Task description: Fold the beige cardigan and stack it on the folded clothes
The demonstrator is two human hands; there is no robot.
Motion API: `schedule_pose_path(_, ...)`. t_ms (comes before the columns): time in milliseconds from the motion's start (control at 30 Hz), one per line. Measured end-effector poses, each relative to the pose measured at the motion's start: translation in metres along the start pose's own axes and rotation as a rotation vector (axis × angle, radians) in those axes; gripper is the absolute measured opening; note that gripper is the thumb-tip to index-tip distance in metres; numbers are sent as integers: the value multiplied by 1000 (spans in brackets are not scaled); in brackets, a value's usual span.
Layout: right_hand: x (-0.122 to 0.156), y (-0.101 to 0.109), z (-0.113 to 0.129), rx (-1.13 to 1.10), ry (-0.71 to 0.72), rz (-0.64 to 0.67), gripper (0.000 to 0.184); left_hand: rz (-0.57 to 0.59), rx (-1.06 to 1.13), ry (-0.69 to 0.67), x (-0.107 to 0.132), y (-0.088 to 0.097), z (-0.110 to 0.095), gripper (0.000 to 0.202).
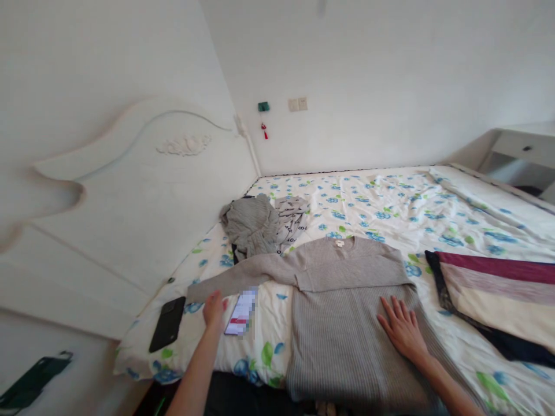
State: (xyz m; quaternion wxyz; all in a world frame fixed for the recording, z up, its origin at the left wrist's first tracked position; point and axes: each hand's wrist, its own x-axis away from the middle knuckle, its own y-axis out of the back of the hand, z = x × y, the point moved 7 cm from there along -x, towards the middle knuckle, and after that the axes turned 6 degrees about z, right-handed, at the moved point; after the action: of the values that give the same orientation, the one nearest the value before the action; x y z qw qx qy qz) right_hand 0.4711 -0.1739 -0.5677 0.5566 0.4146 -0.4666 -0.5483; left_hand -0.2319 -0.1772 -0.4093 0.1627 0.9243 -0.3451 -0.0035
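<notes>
A grey knitted sweater [342, 306] lies flat on the bed, one sleeve folded across its chest and the other stretched out to the left. My right hand [401, 326] rests flat on the sweater's right side, fingers spread. My left hand [214, 309] is at the end of the outstretched sleeve [243, 274], fingers curled at the cuff; whether it grips the cuff is unclear. A lit phone [240, 312] lies beside that hand.
The bed has a white sheet with blue flowers [381, 202]. A black phone [167, 323] lies near the left edge. A heap of grey clothes [260, 225] sits by the white headboard [130, 196]. Folded striped garments [498, 294] lie to the right. A white nightstand [520, 150] stands at far right.
</notes>
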Motion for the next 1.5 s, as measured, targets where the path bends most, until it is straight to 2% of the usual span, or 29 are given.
schedule_pose_path(67,9,1,11,-7,3,-23,78,-35,72,166,-23,37,-2,11)
schedule_pose_path(100,11,2,15,-7,-5,-33,78,-46,112,243,-31,49,-3,9)
schedule_pose_path(167,12,6,19,-6,-26,-46,77,-71,173,339,-40,60,-7,10)
schedule_pose_path(300,10,17,24,-23,-42,-55,73,-102,233,379,-43,50,-20,11)
schedule_pose_path(400,9,26,28,-52,-43,-54,70,-96,242,321,-43,36,-44,12)
schedule_pose_path(467,9,30,30,-67,-48,-52,69,-78,246,240,-47,27,-78,18)
schedule_pose_path(533,9,34,32,-73,-50,-50,69,-38,249,111,-52,14,-131,29)
schedule_pose_path(600,8,37,33,-81,-47,-48,68,29,235,-63,-50,-9,-201,38)
schedule_pose_path(667,8,38,34,-94,-47,-45,67,140,180,-278,-34,-48,-277,51)
schedule_pose_path(733,9,39,34,-105,-47,-43,67,319,102,-515,4,-105,-343,59)
schedule_pose_path(767,9,39,34,-107,-46,-42,67,395,71,-603,30,-137,-365,59)
schedule_pose_path(800,9,39,34,-108,-46,-40,67,517,1,-725,62,-174,-381,61)
schedule_pose_path(833,9,40,34,-108,-45,-38,67,647,-77,-840,99,-212,-388,64)
schedule_pose_path(867,9,40,34,-107,-46,-35,68,747,-127,-913,135,-245,-384,64)
schedule_pose_path(900,9,40,34,-108,-47,-33,68,830,-172,-974,170,-275,-372,64)
schedule_pose_path(967,9,41,33,-115,-48,-30,68,992,-346,-1174,239,-323,-326,72)
schedule_pose_path(1000,8,42,34,-122,-46,-31,67,1043,-437,-1255,265,-338,-295,72)
schedule_pose_path(1067,8,44,34,-140,-41,-36,67,1053,-568,-1283,291,-349,-230,67)
schedule_pose_path(1100,7,45,34,-149,-39,-41,66,997,-632,-1255,291,-346,-200,66)
schedule_pose_path(1167,7,47,34,-161,-34,-54,66,889,-718,-1182,275,-329,-149,64)
schedule_pose_path(1233,7,48,34,-171,-29,-68,65,760,-756,-1102,244,-304,-112,62)
schedule_pose_path(1367,5,46,32,-206,-28,-123,63,427,-768,-855,172,-257,-67,52)
schedule_pose_path(1433,0,48,27,-267,-34,-166,58,363,-723,-703,147,-247,-47,51)
schedule_pose_path(1500,-14,55,18,-391,-40,-205,52,362,-643,-535,130,-247,-29,53)
